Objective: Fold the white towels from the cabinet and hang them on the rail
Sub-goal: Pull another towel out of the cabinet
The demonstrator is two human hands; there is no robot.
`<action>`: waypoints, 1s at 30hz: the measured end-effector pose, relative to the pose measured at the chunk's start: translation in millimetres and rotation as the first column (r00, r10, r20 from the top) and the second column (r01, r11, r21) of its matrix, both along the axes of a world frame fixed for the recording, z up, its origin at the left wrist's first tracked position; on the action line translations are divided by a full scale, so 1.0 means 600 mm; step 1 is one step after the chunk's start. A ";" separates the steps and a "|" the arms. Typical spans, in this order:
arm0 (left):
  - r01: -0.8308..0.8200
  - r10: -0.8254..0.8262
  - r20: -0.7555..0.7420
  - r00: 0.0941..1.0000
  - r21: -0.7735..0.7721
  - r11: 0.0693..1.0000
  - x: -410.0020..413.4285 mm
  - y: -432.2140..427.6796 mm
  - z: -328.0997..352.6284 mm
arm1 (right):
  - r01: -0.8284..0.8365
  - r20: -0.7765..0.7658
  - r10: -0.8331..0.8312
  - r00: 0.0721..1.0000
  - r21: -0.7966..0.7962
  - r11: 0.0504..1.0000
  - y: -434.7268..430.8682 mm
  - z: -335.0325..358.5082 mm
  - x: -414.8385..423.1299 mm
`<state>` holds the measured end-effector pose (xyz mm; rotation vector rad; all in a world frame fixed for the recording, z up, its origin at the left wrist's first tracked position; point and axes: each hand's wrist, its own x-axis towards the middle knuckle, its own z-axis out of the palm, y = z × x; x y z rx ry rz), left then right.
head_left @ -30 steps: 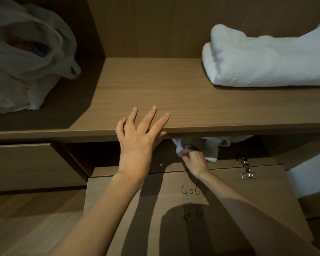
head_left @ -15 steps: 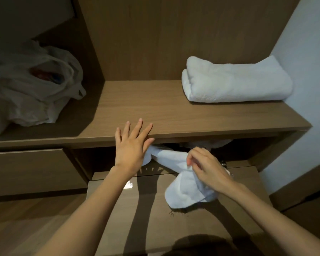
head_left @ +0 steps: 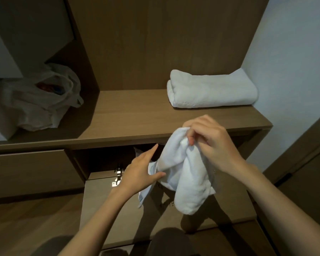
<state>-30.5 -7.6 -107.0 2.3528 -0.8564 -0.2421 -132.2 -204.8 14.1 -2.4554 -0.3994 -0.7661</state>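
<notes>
The right hand (head_left: 214, 143) was curled tight round the bunched top of a crumpled white terry towel (head_left: 188, 182), which hung in loose folds just in front of the brown wooden shelf (head_left: 129, 115) and above the drop-down wooden cabinet door (head_left: 103, 200). The left hand (head_left: 139, 172) was flat and open, fingers straight. Its thumb lay against the towel's lower fold and it gripped nothing.

To my eye the towel was clear of the dark lower compartment and the folding had not begun. The next move called for the left hand to find a corner, so the cloth could be spread between both hands.

The shelf's front edge stood close behind the towel, and a metal hinge (head_left: 117, 174) sat just beside the left hand. Open room lay toward the person, and on the bare shelf between a translucent plastic bag (head_left: 41, 100) and a folded white towel (head_left: 211, 89) by the pale wall (head_left: 294, 52). No rail was in view.
</notes>
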 end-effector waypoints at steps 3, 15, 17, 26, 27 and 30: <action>-0.042 0.056 -0.102 0.993 0.133 0.990 -0.010 -0.012 -0.013 | 0.017 0.085 -0.023 0.996 0.064 0.998 -0.005 0.021 -0.019; -0.344 0.372 0.157 0.915 -0.180 0.922 -0.014 0.019 0.058 | 0.267 -0.353 -0.315 0.881 -0.179 0.947 -0.039 -0.074 -0.039; -0.379 0.444 0.116 0.889 -0.358 0.853 -0.024 0.028 0.086 | 0.189 -0.550 -0.291 0.783 -0.237 0.953 -0.023 -0.089 -0.036; -0.029 0.112 0.096 0.989 -0.619 0.785 -0.067 0.039 0.179 | 0.168 -0.443 -0.037 0.896 0.260 0.951 0.114 -0.111 0.013; -0.019 0.109 0.106 0.988 -0.626 0.780 -0.063 0.046 0.182 | 0.184 -0.458 -0.026 0.889 0.306 0.934 0.117 -0.111 0.018; -0.068 0.208 0.140 0.968 -0.653 0.755 -0.048 0.072 0.189 | 0.205 -0.486 0.015 0.874 0.395 0.896 0.105 -0.105 0.023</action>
